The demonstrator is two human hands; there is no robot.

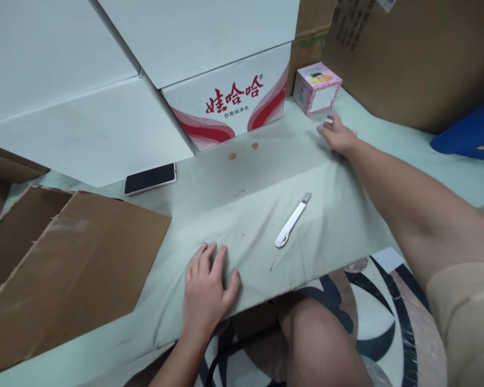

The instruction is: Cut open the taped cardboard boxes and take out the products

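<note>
My left hand (207, 285) rests palm down on the pale green cloth (234, 220) near the table's front edge, fingers spread, holding nothing. Over at the right, my right hand (339, 134) is just in front of a small pink box (318, 88), apart from it. Its fingers are slightly curled and apart, with nothing seen in them. Between the two hands lies a white utility knife (293, 221), its tip pointing away to the right. Two small brown scraps (233, 156) lie farther back on the cloth.
White cartons (226, 107) with red print are stacked along the back. A black-screened phone (150, 179) lies before them. Flat brown cardboard (89, 258) covers the left side. A large brown carton (411, 59) and a blue object (468, 131) stand at right.
</note>
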